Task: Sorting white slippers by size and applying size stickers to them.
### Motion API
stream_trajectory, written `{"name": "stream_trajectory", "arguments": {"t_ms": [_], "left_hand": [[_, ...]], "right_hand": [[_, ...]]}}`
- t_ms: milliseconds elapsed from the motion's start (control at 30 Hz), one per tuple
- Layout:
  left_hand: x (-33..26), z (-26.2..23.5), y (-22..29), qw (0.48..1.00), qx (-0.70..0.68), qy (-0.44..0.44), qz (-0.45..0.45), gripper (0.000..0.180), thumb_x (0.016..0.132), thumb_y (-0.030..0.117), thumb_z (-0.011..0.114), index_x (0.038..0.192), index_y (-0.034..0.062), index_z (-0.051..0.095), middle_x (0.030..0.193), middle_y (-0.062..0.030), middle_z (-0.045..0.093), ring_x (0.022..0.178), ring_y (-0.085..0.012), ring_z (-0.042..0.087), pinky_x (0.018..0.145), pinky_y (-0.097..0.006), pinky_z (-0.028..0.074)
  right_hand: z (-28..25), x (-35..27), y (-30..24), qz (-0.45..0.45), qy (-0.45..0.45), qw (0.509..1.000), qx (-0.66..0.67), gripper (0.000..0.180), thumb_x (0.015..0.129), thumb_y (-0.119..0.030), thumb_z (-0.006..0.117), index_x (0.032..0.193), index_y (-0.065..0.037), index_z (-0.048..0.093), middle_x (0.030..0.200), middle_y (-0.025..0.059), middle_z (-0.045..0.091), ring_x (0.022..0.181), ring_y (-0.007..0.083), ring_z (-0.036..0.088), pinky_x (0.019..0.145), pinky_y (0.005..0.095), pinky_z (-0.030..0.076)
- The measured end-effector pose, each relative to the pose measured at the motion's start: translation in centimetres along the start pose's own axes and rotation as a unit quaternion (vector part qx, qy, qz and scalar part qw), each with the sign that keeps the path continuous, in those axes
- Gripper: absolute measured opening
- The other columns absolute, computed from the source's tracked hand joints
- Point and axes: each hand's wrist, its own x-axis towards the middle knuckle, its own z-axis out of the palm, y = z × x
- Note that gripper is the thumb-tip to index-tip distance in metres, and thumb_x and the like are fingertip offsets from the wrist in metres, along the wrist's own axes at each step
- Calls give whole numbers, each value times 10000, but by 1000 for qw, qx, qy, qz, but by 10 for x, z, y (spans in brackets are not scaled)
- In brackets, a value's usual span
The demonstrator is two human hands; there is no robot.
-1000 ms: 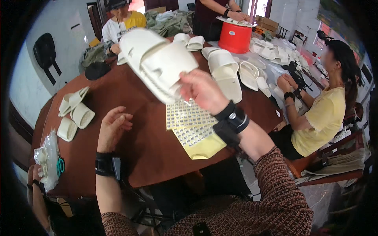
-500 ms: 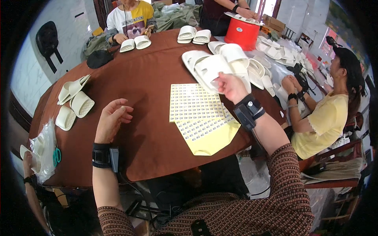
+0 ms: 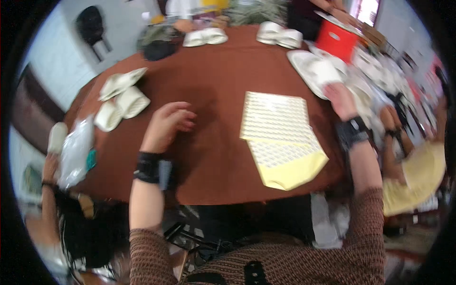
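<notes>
In the head view my right hand (image 3: 339, 99) is at the right side of the brown-covered table, smeared by motion. Its fingers grip the near edge of a white slipper (image 3: 304, 71), which lies against other white slippers. My left hand (image 3: 167, 126) hovers over the cloth left of the middle, fingers loosely bent and apart, holding nothing. Between the hands lie two overlapping yellow sticker sheets (image 3: 278, 114) with rows of small printed labels.
Pale slippers (image 3: 126, 102) and a clear plastic bag (image 3: 78, 147) lie at left, beside green-handled scissors (image 3: 91, 160). Slipper pairs (image 3: 206, 37) stand along the far edge. A red bucket (image 3: 335, 42) stands at far right. Co-workers' hands (image 3: 50, 166) show around the table.
My view has swung left, so the table sits further right in the picture. My right hand has carried the slipper rightward to the other slippers. The left hand stays open.
</notes>
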Motion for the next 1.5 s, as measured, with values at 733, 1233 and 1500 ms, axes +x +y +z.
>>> {"name": "stream_trajectory", "arguments": {"t_ms": [733, 1233, 1500], "left_hand": [[1, -87, -2, 926, 247, 270, 89, 339, 845, 98, 605, 1156, -31, 565, 974, -75, 608, 870, -163, 586, 745, -288, 491], [-30, -200, -18, 871, 260, 415, -27, 558, 847, 348, 649, 1188, -79, 531, 1074, -195, 623, 892, -244, 630, 750, -348, 507], [-30, -175, 21, 890, 289, 307, -173, 847, 804, 300, 694, 1461, 0, 252, 1148, -193, 594, 890, -249, 633, 716, -352, 518]], "right_hand": [[112, -91, -77, -16, -157, 987, 2, 139, 943, -120, 514, 1052, -45, 558, 827, 7, 531, 619, 82, 479, 573, 254, 435], [110, -96, -66, -1, -165, 986, -21, 135, 938, -91, 504, 1044, -33, 564, 810, 21, 534, 602, 88, 486, 556, 254, 439], [97, -97, -65, -3, -159, 986, -41, 112, 937, -97, 513, 1020, -39, 562, 800, 20, 534, 595, 90, 484, 538, 247, 439]]}}
